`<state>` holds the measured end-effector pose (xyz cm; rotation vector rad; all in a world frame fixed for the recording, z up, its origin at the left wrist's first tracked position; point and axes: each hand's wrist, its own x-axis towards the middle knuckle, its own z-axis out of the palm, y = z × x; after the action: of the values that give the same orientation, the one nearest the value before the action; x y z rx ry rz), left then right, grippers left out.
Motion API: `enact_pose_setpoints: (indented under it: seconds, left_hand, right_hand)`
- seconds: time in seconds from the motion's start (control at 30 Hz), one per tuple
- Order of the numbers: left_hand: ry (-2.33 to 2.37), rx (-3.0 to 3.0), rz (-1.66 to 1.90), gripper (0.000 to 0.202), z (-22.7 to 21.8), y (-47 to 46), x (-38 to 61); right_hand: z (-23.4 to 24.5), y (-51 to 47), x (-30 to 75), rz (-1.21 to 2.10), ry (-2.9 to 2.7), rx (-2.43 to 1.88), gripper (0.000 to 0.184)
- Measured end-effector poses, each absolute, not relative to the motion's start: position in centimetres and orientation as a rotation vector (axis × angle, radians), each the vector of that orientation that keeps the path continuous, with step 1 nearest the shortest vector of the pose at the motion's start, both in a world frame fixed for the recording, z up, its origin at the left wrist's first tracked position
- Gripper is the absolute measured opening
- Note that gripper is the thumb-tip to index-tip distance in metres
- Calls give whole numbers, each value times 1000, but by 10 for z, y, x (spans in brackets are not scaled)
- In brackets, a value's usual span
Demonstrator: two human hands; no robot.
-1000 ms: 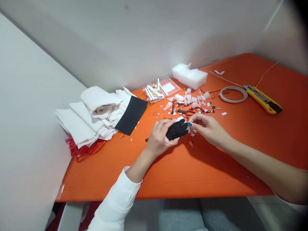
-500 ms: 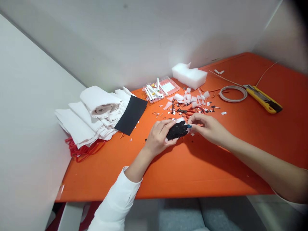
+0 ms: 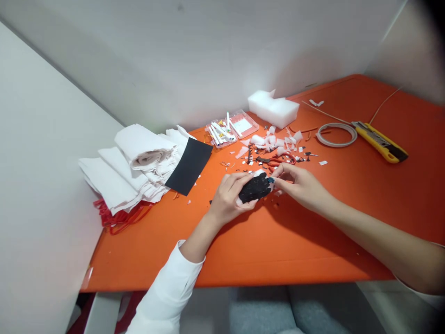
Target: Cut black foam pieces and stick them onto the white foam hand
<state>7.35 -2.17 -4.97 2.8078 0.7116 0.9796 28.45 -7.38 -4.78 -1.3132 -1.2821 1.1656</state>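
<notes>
My left hand [image 3: 227, 197] is wrapped round a white foam piece with a black, ragged layer [image 3: 255, 188] over its upper side, holding it just over the table. White foam shows along its edges. At its right end, my right hand [image 3: 295, 183] has thumb and finger pinched together against it. A shiny dark blue spot sits at those fingertips, and whatever they pinch is too small to make out. Just beyond lie orange-handled scissors [image 3: 285, 160] among white foam scraps [image 3: 259, 140] and tiny black and white bits.
On the orange table [image 3: 222, 260], folded white cloth or paper [image 3: 121, 178] and a black sheet [image 3: 189, 166] lie left. An open box of markers [image 3: 222, 133] and a white foam block [image 3: 273, 109] stand behind. A tape ring [image 3: 336, 144] and yellow box cutter [image 3: 380, 143] lie right.
The black-covered foam piece has turned slightly in my left hand, showing more of its black face. My right fingertips have shifted a little left and up along its end.
</notes>
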Motion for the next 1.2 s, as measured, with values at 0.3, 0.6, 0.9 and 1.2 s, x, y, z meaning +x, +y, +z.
enact_pose_setpoints:
  seconds: [0.3,0.6,0.9,1.2]
  left_hand:
    - [724,2728,964,55,-51,-21,73]
    - [742,2663,877,57,-51,-23,74]
    - [1261,2457,520,87,-59,4,51]
    - [683,2321,1018,32,-32,-43,76]
  right_hand:
    - [-46,-72,285,1436,-1061,-1223,28]
    - [-52,-70,284,1398,-1148,-1198,23]
    - [-53,-72,283,1412,-952,-1194,36]
    - [-54,-78,278,1604,-1163,-843,45]
